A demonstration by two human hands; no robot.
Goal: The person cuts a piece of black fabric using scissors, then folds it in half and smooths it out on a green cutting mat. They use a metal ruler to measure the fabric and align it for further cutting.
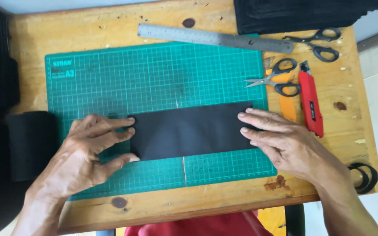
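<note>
Left hand and right hand lie flat, fingers spread and loose, gripping nothing; fingertips press the two short ends of the black sheet. The sheet lies flat between them on the green cutting mat. Judged thin, light, limp: best held at the ends. Beyond: scissors, red knife, steel ruler.

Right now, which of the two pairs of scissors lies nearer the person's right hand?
The scissors lying open beside the green mat, near the right hand; the other pair lies farther back.

Wooden table: green cutting mat, steel ruler, scissors, red knife.
</note>
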